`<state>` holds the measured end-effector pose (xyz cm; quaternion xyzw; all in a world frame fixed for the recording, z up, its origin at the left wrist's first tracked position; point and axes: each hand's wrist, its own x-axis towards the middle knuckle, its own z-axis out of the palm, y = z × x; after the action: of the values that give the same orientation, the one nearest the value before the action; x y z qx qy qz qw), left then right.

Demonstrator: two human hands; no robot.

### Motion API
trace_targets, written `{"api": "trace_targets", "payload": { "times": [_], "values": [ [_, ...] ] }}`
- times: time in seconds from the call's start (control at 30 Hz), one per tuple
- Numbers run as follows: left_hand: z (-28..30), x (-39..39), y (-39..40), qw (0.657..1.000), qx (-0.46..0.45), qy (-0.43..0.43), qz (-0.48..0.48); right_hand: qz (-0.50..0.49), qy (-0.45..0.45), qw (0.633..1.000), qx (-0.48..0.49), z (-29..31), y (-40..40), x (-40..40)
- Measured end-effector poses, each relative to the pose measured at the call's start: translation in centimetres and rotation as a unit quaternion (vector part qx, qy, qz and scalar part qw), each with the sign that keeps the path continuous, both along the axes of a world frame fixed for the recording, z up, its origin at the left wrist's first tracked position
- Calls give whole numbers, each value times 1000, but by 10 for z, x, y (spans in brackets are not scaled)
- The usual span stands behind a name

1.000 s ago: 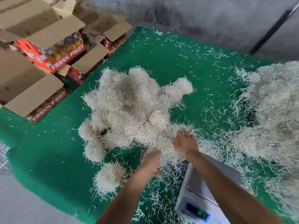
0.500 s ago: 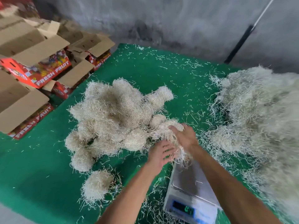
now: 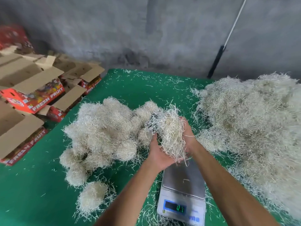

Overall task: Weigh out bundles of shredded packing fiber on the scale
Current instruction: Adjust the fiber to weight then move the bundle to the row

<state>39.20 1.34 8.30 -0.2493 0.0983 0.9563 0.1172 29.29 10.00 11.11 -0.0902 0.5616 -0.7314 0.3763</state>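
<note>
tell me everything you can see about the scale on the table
The scale is a small digital bench scale with a flat, bare silver metal platform and a pale plastic body. Its front panel has a dark display showing green digits, too blurred to read. It sits level on the green cloth, near the table's front edge, with loose fiber shreds scattered around its base. Both forearms cross above it; nothing clearly touches the platform.

Packing workshop: bare concrete wall (image 3: 162,30), fruit cartons (image 3: 32,98) at the green table's (image 3: 24,201) left edge, scale (image 3: 182,193).
</note>
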Motion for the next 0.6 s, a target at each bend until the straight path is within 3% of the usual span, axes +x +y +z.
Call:
{"api": "trace_targets", "payload": {
  "times": [0.1, 0.13, 0.23, 0.33, 0.37, 0.43, 0.5, 0.6],
  "values": [
    [17, 1, 12, 997, -69, -22, -12, -60, 45, 997, 15, 8, 24, 3],
    [18, 4, 16, 986, -164, -36, -16, -91, 106, 988, 71, 5, 31, 1],
    [3, 9, 18, 978, -199, -65, 10, -145, 259, 932, 208, -5, 59, 13],
    [-8, 22, 27, 942, -330, -50, -35, -96, 370, 861, 337, -23, 82, 25],
    [-9, 25, 32, 937, -335, -81, -50, -76, 411, 822, 387, -31, 89, 27],
    [-26, 32, 36, 891, -427, -131, -73, -51, 478, 760, 437, -44, 98, 32],
    [-41, 41, 36, 838, -509, -183, -75, -25, 502, 745, 439, -49, 99, 39],
    [-49, 57, 34, 823, -515, -225, -82, 90, 541, 686, 477, -60, 100, 42]
  ]
}}
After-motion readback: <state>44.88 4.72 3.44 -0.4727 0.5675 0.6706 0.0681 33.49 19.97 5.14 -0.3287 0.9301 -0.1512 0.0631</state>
